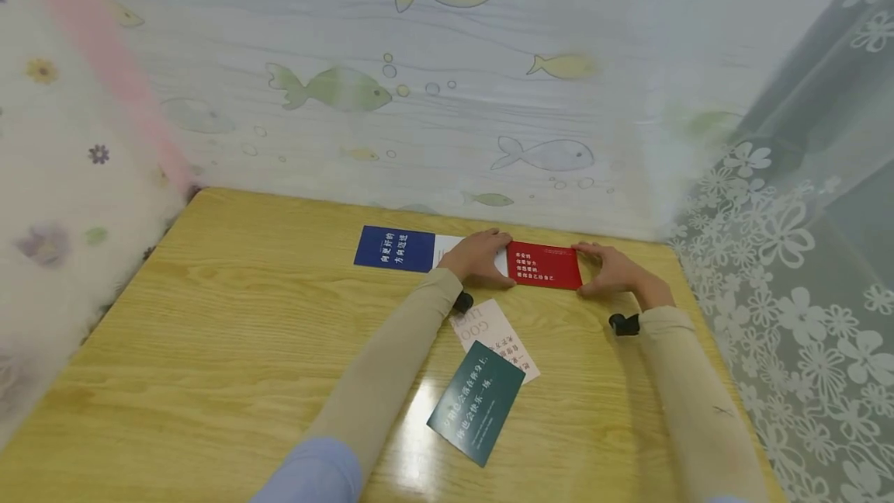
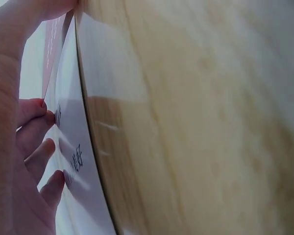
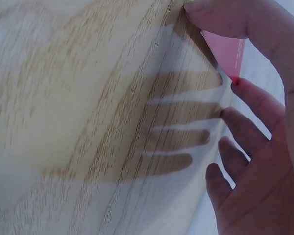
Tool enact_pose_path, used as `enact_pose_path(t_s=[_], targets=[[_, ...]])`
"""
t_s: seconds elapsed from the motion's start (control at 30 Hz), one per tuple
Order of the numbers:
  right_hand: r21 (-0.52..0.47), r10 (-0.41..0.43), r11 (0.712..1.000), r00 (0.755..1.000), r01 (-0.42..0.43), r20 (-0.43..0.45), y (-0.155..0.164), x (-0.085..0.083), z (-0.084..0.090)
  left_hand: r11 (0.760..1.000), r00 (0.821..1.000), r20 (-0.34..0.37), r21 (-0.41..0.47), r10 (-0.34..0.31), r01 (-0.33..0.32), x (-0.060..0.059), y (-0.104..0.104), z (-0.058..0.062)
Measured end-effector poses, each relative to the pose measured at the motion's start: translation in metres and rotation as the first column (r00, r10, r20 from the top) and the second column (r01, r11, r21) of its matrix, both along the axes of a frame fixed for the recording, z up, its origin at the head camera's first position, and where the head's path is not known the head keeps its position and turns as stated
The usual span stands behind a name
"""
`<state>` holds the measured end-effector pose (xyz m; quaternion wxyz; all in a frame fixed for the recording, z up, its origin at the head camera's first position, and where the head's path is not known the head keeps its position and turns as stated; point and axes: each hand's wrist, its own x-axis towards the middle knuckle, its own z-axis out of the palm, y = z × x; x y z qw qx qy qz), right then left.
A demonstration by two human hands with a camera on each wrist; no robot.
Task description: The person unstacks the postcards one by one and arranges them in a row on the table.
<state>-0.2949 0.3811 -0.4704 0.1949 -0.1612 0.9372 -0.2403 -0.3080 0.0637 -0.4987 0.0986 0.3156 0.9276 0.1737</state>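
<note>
A red card [image 1: 545, 264] with white writing lies near the back edge of the table. My left hand [image 1: 478, 256] holds its left end, thumb at the near corner and index finger at the far one. At the opposite end, my right hand [image 1: 615, 270] holds the corners likewise between thumb and index finger. The white card [image 1: 447, 245] lies partly hidden under my left hand; in the left wrist view, fingertips rest on or just over this white card [image 2: 73, 127]. Left of it is a blue card [image 1: 398, 248], in line with the red one.
Nearer on the wooden table [image 1: 244, 348], a dark green card [image 1: 478, 402] overlaps a pale pink card [image 1: 499, 332]. Behind the table hangs a fish-patterned curtain [image 1: 419, 130]; white flowered lace [image 1: 789, 317] borders the right side.
</note>
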Motion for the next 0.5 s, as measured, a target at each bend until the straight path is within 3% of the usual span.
enact_pose_path(t_s=[0.5], targets=[[-0.062,0.016,0.998,1.000,-0.015,0.020,-0.0001,0.0026,-0.0029,1.000,0.998,0.054,-0.010,-0.020,0.021,-0.0030,-0.0038,0.0003]])
